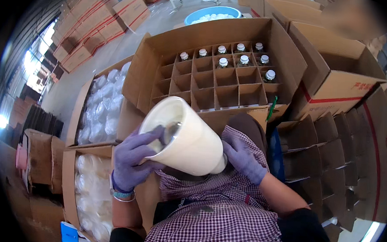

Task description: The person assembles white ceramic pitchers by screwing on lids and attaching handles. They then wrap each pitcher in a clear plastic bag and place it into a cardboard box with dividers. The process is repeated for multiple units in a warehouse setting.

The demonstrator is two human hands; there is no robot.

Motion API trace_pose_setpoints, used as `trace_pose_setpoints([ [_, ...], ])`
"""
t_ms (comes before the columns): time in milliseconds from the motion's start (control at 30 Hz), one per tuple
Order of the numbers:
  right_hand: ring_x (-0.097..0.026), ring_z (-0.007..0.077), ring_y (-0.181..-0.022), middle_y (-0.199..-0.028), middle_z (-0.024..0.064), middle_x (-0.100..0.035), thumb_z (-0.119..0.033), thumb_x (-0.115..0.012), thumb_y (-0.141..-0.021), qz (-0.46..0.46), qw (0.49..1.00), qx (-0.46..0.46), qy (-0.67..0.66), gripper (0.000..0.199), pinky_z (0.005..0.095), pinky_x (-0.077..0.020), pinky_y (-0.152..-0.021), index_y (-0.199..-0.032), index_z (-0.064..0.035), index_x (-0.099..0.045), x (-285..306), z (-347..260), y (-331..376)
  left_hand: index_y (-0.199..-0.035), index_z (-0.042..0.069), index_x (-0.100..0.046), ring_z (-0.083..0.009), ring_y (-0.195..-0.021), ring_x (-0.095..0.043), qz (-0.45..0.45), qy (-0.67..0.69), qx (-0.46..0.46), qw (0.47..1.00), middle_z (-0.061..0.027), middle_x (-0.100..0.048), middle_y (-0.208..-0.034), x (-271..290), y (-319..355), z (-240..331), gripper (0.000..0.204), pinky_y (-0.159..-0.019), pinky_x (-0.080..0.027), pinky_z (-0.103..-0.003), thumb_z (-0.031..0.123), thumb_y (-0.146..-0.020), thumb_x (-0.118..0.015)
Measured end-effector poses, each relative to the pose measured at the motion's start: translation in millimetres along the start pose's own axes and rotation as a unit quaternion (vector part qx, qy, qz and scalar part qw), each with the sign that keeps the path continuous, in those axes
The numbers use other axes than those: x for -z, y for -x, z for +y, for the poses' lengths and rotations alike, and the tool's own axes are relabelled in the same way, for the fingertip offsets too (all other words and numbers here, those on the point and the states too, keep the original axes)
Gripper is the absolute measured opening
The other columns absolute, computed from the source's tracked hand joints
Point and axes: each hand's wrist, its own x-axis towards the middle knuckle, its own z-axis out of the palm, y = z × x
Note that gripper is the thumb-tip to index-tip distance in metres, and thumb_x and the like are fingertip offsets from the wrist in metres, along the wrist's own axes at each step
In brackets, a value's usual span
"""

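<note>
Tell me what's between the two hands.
Head view: a white tapered container, its wide mouth at the left hand, its narrow end at the right hand.

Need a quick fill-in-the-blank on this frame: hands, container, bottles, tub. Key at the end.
1. The left hand and right hand wear ____ gloves.
2. The left hand is at the wide open end of the cream-white tapered container; the right hand is at its ____ end.
3. The bottles in the divided box have ____ caps.
4. The round tub beyond that box is ____.

Missing words: purple; narrow; white; blue.
</note>
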Motion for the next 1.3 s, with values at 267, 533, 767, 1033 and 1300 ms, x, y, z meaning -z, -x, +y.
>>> trace_pose_setpoints([
  [267,-0.058,0.0386,-0.112,-0.112,0.0186,-0.063,-0.022,-0.070,-0.082,-0.037,0.980,0.177,0.086,0.042,0.0511,-0.0364,-0.112,-0.120,-0.0040,-0.064,22.4,-91.2,-48.6,-0.100,0.004,-0.073,-0.0368,-0.094,-0.068,-0.249,0.024,0.089,0.964,-0.0156,-0.071,-0.111,-76.9,-28.4,-45.9,0.026,-0.083,-0.054,-0.042,0.023,-0.082,-0.074],
  [533,-0.061,0.0317,-0.113,-0.102,0.0120,-0.067,-0.022,-0.070,-0.076,-0.070,0.979,0.164,0.096,0.039,0.0544,-0.0343,-0.113,-0.112,-0.0064,-0.070,12.5,-72.6,-60.3,-0.123,0.012,-0.066,-0.0347,-0.111,-0.063,-0.262,-0.168,0.155,0.938,-0.0142,-0.065,-0.122,-178.7,-44.3,-293.9,0.042,-0.098,-0.050,-0.045,0.016,-0.081,-0.064],
  [767,-0.060,0.0338,-0.113,-0.105,0.0141,-0.066,-0.020,-0.070,-0.079,-0.094,0.982,0.144,0.073,0.039,0.0531,-0.0354,-0.112,-0.116,-0.0065,-0.069,27.0,-79.4,-59.5,-0.109,0.014,-0.072,-0.0324,-0.109,-0.066,-0.387,-0.282,0.121,0.869,-0.0124,-0.070,-0.109,-196.3,-65.0,-313.5,0.028,-0.091,-0.052,-0.046,0.023,-0.082,-0.071],
  [1033,-0.063,0.0303,-0.104,-0.121,0.0173,-0.059,-0.010,-0.068,-0.084,0.019,0.994,0.089,-0.052,0.050,0.0381,-0.0522,-0.093,-0.133,-0.0018,-0.058,44.0,-89.7,-96.4,-0.117,-0.002,-0.062,-0.0165,-0.093,-0.066,0.165,0.378,0.287,0.865,-0.0073,-0.068,-0.100,-58.5,-52.4,-125.9,0.033,-0.080,-0.054,-0.031,0.027,-0.105,-0.054],
  [1300,-0.066,0.0333,-0.097,-0.112,0.0154,-0.059,-0.033,-0.082,-0.073,0.000,0.934,0.336,0.124,0.075,0.0405,-0.0563,-0.081,-0.139,-0.0102,-0.053,19.6,-165.4,-106.1,-0.136,-0.001,-0.054,-0.0284,-0.113,-0.066,0.081,0.142,0.168,0.972,-0.0181,-0.062,-0.131,-75.5,-2.1,-33.0,0.054,-0.092,-0.057,-0.040,0.035,-0.097,-0.063],
])
